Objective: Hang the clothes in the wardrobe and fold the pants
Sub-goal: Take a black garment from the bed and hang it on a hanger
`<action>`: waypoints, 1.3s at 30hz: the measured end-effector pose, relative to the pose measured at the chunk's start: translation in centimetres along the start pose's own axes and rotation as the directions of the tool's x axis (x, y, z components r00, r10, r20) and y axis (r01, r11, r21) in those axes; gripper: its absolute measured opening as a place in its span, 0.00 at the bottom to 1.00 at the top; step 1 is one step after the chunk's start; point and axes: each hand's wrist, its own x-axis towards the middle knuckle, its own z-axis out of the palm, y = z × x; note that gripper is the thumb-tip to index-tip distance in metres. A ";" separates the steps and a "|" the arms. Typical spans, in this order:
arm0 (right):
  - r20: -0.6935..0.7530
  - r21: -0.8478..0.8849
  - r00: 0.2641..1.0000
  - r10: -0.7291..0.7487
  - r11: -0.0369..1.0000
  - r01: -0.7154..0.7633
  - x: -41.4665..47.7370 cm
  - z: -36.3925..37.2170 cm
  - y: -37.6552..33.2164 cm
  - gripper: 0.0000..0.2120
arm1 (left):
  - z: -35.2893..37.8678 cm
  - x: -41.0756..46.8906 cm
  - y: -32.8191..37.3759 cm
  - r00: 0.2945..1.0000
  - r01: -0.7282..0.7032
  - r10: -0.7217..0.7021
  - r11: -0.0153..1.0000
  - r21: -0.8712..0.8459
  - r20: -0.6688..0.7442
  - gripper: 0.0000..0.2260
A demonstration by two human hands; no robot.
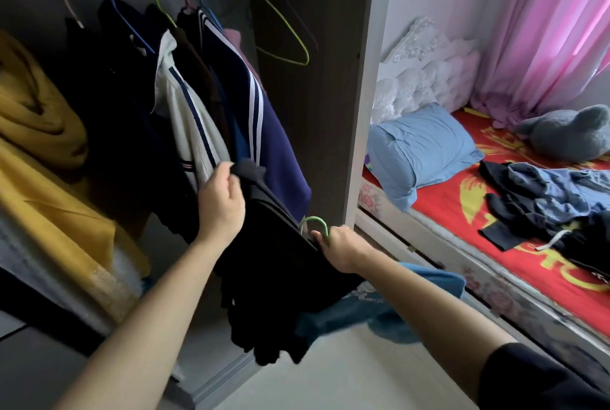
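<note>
A black garment (270, 277) hangs between my hands in front of the open wardrobe (317, 96). My left hand (221, 201) grips its upper corner. My right hand (340, 247) holds the green hanger hook (313, 223) at the garment's other shoulder. Something blue (379, 310) droops under my right forearm. On the wardrobe rail hang several clothes, among them a navy jacket with white stripes (264, 132) and a white striped top (188, 112). An empty green hanger (284, 33) hangs to their right. A pile of dark and blue clothes (544, 208) lies on the bed.
Yellow folded fabric (43, 152) fills the wardrobe's left side. The bed with a red sheet (462, 211) stands to the right, carrying a blue pillow (419, 148) and a grey plush toy (567, 132). Pink curtains (544, 29) hang behind it. Pale floor (346, 383) lies below.
</note>
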 end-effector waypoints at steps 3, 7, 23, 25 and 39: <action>-0.017 0.105 1.000 0.000 0.995 0.002 0.8 -2.8 -0.7 0.23 | -0.2 0.7 -1.1 0.939 0.067 -0.078 0.997 0.045 0.335 0.10; -0.290 0.424 0.957 0.019 0.899 0.110 2.3 -10.2 -2.6 0.28 | -1.5 1.1 -5.8 0.869 0.070 -0.241 0.925 0.373 0.433 0.10; -0.279 0.383 0.960 -0.033 0.912 0.143 1.2 -11.0 -2.9 0.28 | -2.0 1.1 -5.3 0.893 0.320 -0.291 0.947 -0.029 0.343 0.12; -0.200 0.274 0.979 -0.036 0.957 0.091 0.5 -9.2 -2.1 0.26 | -1.8 1.1 -4.3 0.909 0.311 -0.266 0.946 -0.095 0.320 0.09; -0.470 0.538 0.882 0.028 0.801 0.262 2.2 -11.3 -5.1 0.28 | -2.7 3.0 -2.6 0.964 0.094 -0.100 0.995 0.036 0.245 0.20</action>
